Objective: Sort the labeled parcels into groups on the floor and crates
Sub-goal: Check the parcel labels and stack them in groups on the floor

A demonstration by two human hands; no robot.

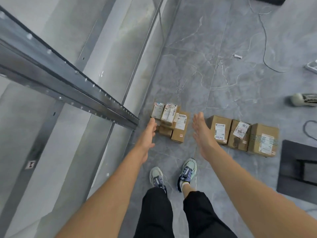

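Note:
Two groups of labeled cardboard parcels lie on the grey floor. The left group [171,122] is a tight cluster of several small boxes with white labels facing up. The right group is a row of three larger boxes: one [219,129], a second [239,134] with a crumpled label, and a third [263,140] with black tape stripes. My left hand [148,134] is stretched out, fingers apart, at the left edge of the small cluster. My right hand [201,133] is open, palm facing left, in the gap between the two groups. Neither hand holds anything.
A metal shelving rack [68,78] stands at the left, its beam end close to my left hand. A dark crate or mat [298,169] lies at the right. Cables [265,48] trail across the far floor. Another person's shoe [301,99] is at the right edge.

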